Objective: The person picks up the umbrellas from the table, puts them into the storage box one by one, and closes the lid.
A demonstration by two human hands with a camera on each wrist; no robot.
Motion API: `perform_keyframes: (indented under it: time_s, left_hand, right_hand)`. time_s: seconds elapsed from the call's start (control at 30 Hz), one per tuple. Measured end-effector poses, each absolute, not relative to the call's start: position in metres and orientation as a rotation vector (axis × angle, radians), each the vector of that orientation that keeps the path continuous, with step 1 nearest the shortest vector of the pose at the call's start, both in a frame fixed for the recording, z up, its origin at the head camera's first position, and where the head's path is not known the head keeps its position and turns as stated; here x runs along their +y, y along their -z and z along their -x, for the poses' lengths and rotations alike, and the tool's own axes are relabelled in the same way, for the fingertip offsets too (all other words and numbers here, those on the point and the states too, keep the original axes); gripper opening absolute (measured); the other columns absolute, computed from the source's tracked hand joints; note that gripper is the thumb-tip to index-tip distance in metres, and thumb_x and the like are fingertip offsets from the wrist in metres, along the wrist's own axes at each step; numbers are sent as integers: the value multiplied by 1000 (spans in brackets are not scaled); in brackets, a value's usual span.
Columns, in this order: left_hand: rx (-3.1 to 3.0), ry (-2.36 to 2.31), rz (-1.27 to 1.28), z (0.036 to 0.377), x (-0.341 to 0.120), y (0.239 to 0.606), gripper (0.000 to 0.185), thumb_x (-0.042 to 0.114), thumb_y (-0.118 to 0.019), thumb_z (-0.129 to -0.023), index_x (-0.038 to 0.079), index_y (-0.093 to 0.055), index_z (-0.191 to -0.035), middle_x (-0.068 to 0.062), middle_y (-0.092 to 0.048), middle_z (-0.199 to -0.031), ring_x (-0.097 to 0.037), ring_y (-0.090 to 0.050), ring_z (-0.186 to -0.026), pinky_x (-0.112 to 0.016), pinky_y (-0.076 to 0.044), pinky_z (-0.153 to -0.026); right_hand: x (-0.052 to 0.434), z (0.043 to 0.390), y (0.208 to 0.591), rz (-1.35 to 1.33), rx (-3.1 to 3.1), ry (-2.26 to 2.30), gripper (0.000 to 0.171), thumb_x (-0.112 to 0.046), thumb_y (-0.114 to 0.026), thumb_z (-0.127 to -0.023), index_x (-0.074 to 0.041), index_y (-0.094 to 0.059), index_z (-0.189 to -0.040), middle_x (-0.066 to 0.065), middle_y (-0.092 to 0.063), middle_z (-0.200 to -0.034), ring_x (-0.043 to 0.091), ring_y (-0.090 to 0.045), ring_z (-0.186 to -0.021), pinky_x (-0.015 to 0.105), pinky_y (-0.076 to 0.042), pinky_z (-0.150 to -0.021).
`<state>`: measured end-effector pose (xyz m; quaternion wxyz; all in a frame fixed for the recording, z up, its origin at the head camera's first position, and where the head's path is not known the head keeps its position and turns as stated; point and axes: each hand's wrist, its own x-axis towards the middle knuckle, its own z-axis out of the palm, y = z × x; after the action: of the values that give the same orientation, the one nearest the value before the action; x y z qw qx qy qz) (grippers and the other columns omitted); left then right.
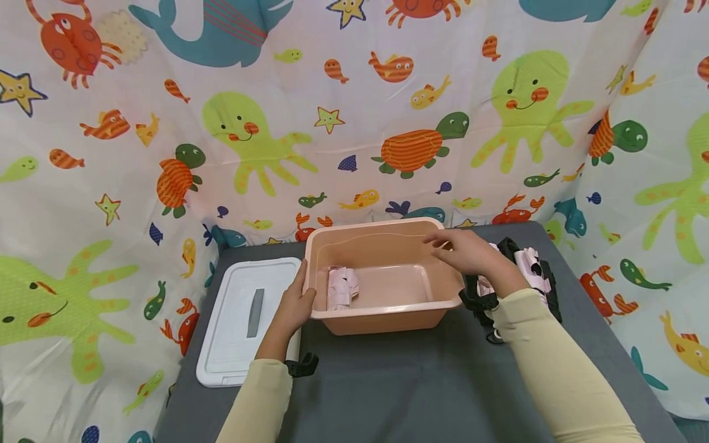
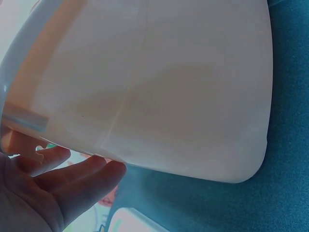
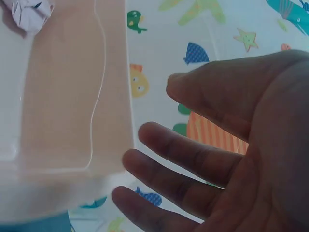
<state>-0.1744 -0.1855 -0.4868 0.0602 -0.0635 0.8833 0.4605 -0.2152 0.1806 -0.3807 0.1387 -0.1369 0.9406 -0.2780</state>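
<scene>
A peach plastic basin [image 1: 382, 323] stands on the grey table, with a folded pink cloth [image 1: 341, 287] lying at the left end of its floor. At the basin's left end, my left hand [image 1: 295, 301] holds the rim; in the left wrist view, fingertips [image 2: 113, 169] touch the basin's outer wall [image 2: 193, 106]. Over the right rear corner is my right hand [image 1: 465, 249], its fingers spread and nothing in them. From the right wrist view, thumb and fingers [image 3: 193, 154] are apart beside the basin wall [image 3: 67, 96], and a bit of the crumpled cloth [image 3: 31, 17] shows inside.
Left of the basin lies a white lid [image 1: 232, 314] with a grey handle. A pile of pink and black cloth items [image 1: 534, 271] sits at the right, partly behind my right forearm. A sea-animal curtain [image 1: 343, 154] hangs along the rear and both sides of the table [image 1: 399, 381].
</scene>
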Motion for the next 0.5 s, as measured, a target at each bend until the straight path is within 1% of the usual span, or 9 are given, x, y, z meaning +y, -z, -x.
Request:
perform_keyframes:
  time_s: [0.13,0.33,0.4,0.5]
  left_hand:
    - [2678,-1404,175,174,-187,489,71,19,-42,-94,34,-11,-156,-11,-30,-158,-33,-56,-122,-50,-52,-93]
    - [2672,-1429,154,175,-189,487,71,20,-42,-94,39,-10,-155,-9,-30,-158,-33,-57,-122,-51,-52,-93]
    - [2666,-1432,151,175,-189,487,71,20,-42,-94,39,-10,-155,-8,-30,-159,-33,-56,-124,-51,-52,-94]
    - [2662,-1426,161,174,-189,488,71,20,-42,-94,39,-10,-155,-9,-30,-158,-33,-56,-123,-50,-52,-93]
  right_hand:
    - [191,215,383,362,2759,797,37,-26,-53,-98,-18,-58,-134,18,-59,-131,37,-57,-117,54,-52,-91]
    - [206,215,387,298,2807,777,39,-23,-49,-97,-13,-58,-133,21,-56,-133,39,-57,-117,57,-51,-90]
    - [211,215,390,272,2816,783,40,-22,-49,-96,-12,-57,-133,22,-57,-132,39,-57,-114,57,-52,-88]
    - [218,216,398,255,2826,777,40,-20,-49,-96,-10,-56,-134,22,-56,-133,41,-55,-115,58,-51,-88]
